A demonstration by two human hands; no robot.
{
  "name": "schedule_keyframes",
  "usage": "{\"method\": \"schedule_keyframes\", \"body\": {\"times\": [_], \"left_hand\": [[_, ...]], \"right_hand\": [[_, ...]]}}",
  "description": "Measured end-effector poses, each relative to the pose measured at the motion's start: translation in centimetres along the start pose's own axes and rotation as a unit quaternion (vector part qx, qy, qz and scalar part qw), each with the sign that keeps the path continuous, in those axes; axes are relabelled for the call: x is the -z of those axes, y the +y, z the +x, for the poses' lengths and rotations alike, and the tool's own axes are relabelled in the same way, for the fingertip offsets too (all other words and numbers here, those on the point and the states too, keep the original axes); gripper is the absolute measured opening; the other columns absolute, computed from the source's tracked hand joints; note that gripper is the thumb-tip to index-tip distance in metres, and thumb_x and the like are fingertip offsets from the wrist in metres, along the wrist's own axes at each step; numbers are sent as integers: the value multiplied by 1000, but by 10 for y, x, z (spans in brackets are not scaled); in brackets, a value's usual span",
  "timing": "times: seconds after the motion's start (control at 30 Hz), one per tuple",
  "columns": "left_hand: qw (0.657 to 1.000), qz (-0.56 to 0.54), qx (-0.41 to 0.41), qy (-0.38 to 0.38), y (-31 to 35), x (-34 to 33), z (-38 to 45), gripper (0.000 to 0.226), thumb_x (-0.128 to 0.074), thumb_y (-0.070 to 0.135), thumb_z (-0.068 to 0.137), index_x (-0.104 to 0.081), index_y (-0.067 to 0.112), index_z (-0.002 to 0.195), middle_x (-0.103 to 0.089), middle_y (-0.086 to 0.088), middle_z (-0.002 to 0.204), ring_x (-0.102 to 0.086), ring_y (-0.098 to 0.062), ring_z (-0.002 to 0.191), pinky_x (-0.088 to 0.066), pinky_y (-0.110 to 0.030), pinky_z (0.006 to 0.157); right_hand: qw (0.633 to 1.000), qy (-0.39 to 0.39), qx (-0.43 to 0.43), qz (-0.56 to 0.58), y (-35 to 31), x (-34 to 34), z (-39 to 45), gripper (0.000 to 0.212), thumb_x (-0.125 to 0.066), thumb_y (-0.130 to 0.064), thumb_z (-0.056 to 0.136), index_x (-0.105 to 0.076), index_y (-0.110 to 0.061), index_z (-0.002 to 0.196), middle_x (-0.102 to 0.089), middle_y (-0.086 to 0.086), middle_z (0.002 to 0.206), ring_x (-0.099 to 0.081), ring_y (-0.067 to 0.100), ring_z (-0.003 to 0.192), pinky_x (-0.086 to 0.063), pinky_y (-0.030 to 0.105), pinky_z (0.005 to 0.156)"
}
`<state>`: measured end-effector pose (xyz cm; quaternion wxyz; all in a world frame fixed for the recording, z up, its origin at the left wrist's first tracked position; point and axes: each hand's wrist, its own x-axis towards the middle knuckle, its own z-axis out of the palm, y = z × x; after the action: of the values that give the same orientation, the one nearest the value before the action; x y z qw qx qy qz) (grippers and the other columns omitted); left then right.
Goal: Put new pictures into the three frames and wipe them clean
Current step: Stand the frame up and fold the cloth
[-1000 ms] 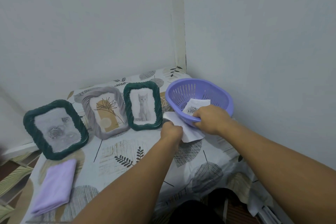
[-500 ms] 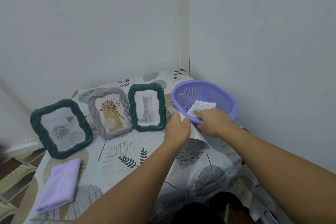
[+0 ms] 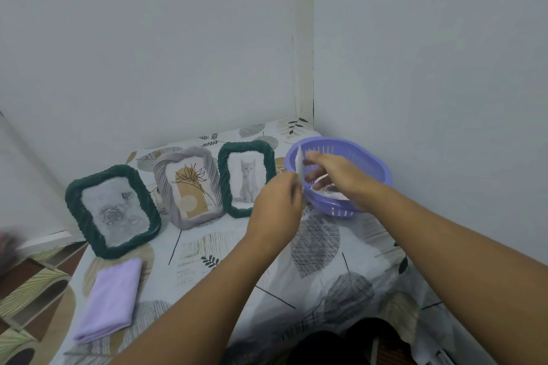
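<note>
Three picture frames stand in a row on the table: a dark green frame with a grey rose picture at the left, a grey frame with a plant drawing in the middle, and a smaller green frame with a cat photo to its right. My left hand pinches a white paper picture, held upright on edge at the near rim of the purple basket. My right hand reaches into the basket with fingers spread over another white picture lying inside.
A folded lilac cloth lies at the table's front left. The table, under a leaf-patterned cover, sits in a corner with walls behind and to the right. The floor shows at the left.
My left hand has lifted the white paper from beside the basket and turned it upright. My right hand has let go of the basket rim and moved inside the basket.
</note>
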<state>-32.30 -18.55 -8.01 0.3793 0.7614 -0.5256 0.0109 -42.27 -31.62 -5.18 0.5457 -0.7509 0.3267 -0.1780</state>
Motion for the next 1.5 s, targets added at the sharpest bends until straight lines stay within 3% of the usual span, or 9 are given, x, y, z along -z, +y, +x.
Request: {"method": "schedule_keyframes", "body": {"times": [0.1,0.23,0.53,0.67,0.83,1.1,1.23,1.4,1.5], "left_hand": [[997,60,-51,-11,-7,-3,4,22,-43,21,104,-46,20,83,-49,-1,79,-49,-24,73,-39,-40,62],[991,90,-100,-21,-10,-4,5,23,-47,30,106,-66,20,112,-57,-2,94,-58,-24,84,-49,-40,70],[981,-123,152,9,-11,17,29,37,-57,45,101,-61,22,129,-64,4,111,-61,-14,102,-55,-39,90],[955,-194,207,-89,-6,17,42,8,-64,29,99,-70,24,102,-74,-1,101,-71,-19,89,-61,-38,76],[930,-253,265,0,-2,3,64,18,-71,17,93,-65,1,89,-73,-16,91,-68,-29,81,-61,-48,76],[966,-153,205,-34,4,-22,85,10,-72,23,92,-66,15,89,-73,-5,91,-70,-24,85,-59,-40,82],[978,-98,180,-34,-6,-26,85,10,-66,22,96,-67,15,102,-67,-1,98,-66,-22,83,-59,-38,76],[987,-46,150,-25,-16,-27,85,6,-67,23,96,-68,18,92,-65,5,86,-61,-9,78,-44,-22,62],[989,-47,143,-17,-21,-22,82,8,-66,22,97,-68,17,91,-65,6,84,-59,-4,74,-39,-18,59]], "right_hand": [[998,-14,-2,57,0,-13,-1,47,-59,-60,95,-71,-15,105,-76,5,94,-74,22,76,-56,30,72],[993,80,-9,91,7,-18,8,14,-63,-19,97,-73,-11,102,-78,9,95,-73,20,79,-60,35,80],[986,57,-42,149,15,-2,13,14,-62,-18,100,-71,-15,110,-78,8,105,-74,29,100,-59,47,93],[986,44,-36,157,16,0,15,13,-62,-18,100,-70,-14,110,-78,8,104,-74,28,98,-59,46,91],[978,111,-47,172,22,9,21,14,-66,-15,98,-61,-17,111,-75,7,98,-70,15,70,-54,25,53],[976,212,-53,-17,35,49,47,11,-67,-11,92,-65,-21,86,-71,5,94,-68,26,89,-59,40,79],[962,167,-77,-204,42,51,61,16,-59,-4,90,-68,1,103,-70,18,106,-66,35,100,-54,43,84],[925,100,-110,-349,53,41,76,20,-55,-5,91,-51,-12,72,-55,10,76,-53,29,80,-36,30,54],[909,94,-98,-394,58,37,76,9,-58,-15,98,-62,-8,95,-60,10,94,-60,33,99,-43,31,65]]}}
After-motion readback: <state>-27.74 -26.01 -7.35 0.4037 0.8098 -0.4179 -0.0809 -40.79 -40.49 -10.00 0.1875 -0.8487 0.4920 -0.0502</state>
